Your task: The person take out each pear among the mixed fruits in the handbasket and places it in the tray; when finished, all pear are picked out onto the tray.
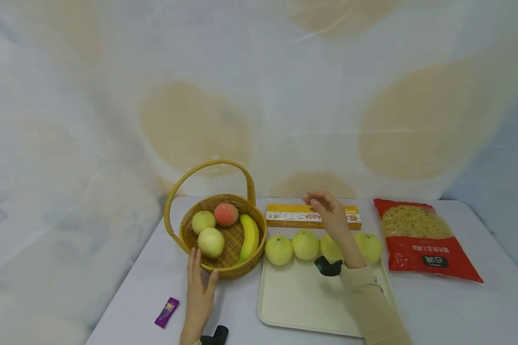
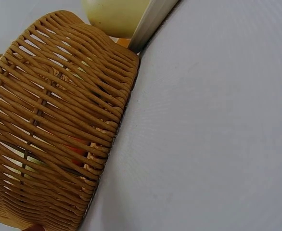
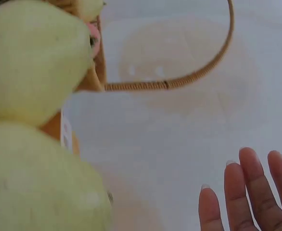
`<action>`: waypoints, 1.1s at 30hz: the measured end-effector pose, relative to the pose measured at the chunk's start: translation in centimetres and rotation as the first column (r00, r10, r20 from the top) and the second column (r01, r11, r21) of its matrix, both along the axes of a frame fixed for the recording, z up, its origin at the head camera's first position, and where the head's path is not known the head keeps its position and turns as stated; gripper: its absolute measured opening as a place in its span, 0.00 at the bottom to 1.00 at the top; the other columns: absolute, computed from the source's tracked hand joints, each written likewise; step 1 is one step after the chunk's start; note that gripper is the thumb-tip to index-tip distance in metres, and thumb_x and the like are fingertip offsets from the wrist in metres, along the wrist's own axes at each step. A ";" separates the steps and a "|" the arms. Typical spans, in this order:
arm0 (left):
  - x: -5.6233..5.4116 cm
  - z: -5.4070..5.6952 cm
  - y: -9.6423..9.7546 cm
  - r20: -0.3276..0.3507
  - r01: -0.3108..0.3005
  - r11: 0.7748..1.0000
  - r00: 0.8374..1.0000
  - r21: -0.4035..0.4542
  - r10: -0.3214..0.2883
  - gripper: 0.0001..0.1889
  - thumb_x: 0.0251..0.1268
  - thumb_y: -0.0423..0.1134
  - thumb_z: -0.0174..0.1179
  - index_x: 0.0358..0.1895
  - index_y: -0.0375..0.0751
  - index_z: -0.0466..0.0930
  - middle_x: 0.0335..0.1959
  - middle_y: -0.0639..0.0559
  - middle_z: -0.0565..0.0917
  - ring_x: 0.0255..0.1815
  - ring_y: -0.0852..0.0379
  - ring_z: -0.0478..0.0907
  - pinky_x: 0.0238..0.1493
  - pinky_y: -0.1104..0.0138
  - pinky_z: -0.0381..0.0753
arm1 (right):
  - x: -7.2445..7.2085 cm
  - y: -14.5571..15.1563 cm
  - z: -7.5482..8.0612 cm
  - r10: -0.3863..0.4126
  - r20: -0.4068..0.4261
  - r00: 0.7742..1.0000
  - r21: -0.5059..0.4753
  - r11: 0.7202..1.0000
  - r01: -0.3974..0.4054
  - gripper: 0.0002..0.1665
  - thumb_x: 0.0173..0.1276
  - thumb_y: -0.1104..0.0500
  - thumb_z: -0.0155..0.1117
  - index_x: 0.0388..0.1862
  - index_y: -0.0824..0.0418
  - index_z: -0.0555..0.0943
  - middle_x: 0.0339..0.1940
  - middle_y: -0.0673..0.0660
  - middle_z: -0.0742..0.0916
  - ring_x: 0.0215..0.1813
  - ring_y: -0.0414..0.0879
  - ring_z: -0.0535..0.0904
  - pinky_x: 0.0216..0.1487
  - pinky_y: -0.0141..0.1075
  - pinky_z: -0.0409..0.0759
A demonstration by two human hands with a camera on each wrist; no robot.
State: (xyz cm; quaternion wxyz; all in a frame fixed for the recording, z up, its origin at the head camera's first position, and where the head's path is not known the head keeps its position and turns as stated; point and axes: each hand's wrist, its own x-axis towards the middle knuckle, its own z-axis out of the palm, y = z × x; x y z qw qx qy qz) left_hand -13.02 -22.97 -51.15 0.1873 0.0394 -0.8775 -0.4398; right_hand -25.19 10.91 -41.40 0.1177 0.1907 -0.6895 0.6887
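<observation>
My left hand (image 1: 200, 292), fingers extended and thumb apart, is at the near left side of a woven basket (image 1: 235, 273), fingertips right at its rim. The basket holds two pale green round fruits (image 1: 210, 242), a red peach-like fruit (image 1: 226, 214) and a banana (image 1: 249, 238). Its weave (image 2: 59, 125) fills the left of the left wrist view. My right hand (image 1: 331, 215) is raised over the tray's far side, overlapping a yellow pasta box (image 1: 285, 216). Its fingers (image 3: 259, 197) look fairly straight and hold nothing. Several pale green fruits (image 1: 305, 245) line the tray's far edge.
The cream tray (image 1: 306, 297) lies right of the basket. A red bag of pasta (image 1: 427, 244) lies at the far right, and a small purple packet (image 1: 167, 312) at the near left. The basket's tall handle (image 1: 216, 162) arches up before a patterned cloth backdrop (image 1: 306, 96).
</observation>
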 end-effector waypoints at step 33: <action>0.0 0.0 0.1 0.010 -0.009 1.000 1.000 -0.026 0.009 0.39 0.72 0.43 0.55 0.79 0.49 0.44 0.81 0.47 0.43 0.79 0.37 0.44 0.73 0.37 0.53 | 2.0 -18.4 -1.9 0.219 0.173 0.960 0.157 0.956 -0.246 0.21 0.70 0.61 0.59 0.61 0.63 0.76 0.59 0.62 0.81 0.62 0.56 0.75 0.66 0.53 0.71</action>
